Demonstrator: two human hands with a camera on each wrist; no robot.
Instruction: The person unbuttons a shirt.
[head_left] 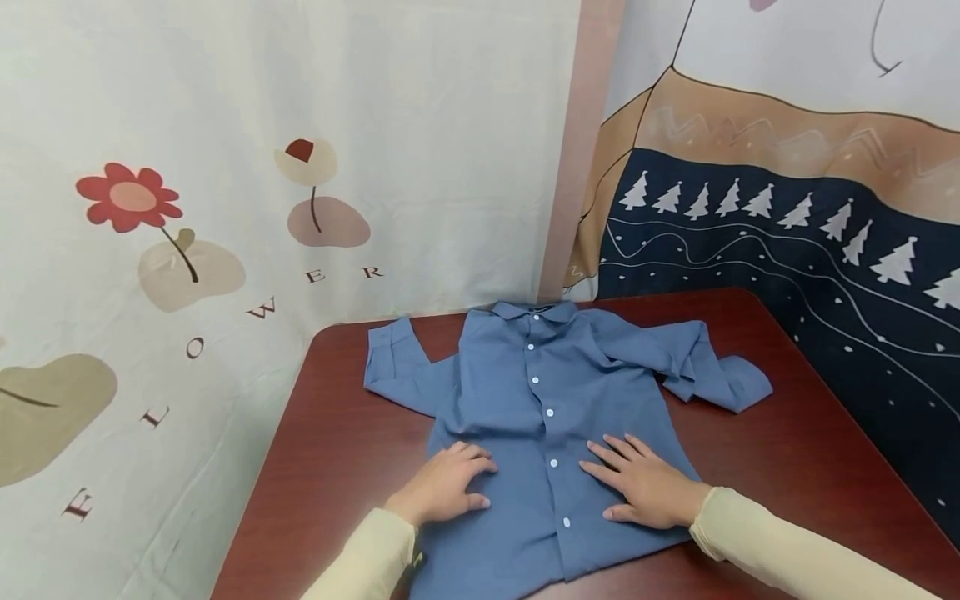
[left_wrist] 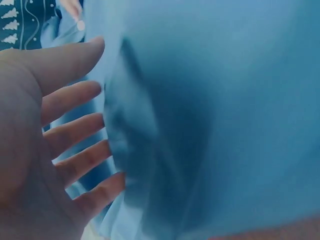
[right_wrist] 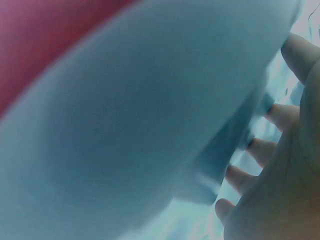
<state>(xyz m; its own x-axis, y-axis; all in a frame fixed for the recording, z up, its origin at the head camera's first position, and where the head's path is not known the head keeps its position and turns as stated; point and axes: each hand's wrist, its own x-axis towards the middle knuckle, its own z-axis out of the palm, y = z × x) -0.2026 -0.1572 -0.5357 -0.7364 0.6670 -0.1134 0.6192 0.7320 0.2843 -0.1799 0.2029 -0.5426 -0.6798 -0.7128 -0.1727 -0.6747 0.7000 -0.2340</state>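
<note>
A blue button-up shirt (head_left: 517, 433) lies front side up on the table, its collar at the far edge and white buttons running down the middle. On the shirt's left lower half rests my left hand (head_left: 448, 485), fingers loosely bent and thumb apart. My right hand (head_left: 643, 487) lies on the right lower half with its fingers spread. In the left wrist view the fingers (left_wrist: 80, 130) touch the blue cloth. The right wrist view shows the fingertips (right_wrist: 240, 177) against the fabric, partly blurred. Neither hand pinches the cloth.
The dark red wooden table (head_left: 300, 492) has rounded far corners. One sleeve (head_left: 401, 367) folds up at the left; the other sleeve (head_left: 705, 367) bends and crumples at the right. A pale flower-printed curtain (head_left: 450, 150) and a navy tree-printed curtain (head_left: 750, 250) hang around the table.
</note>
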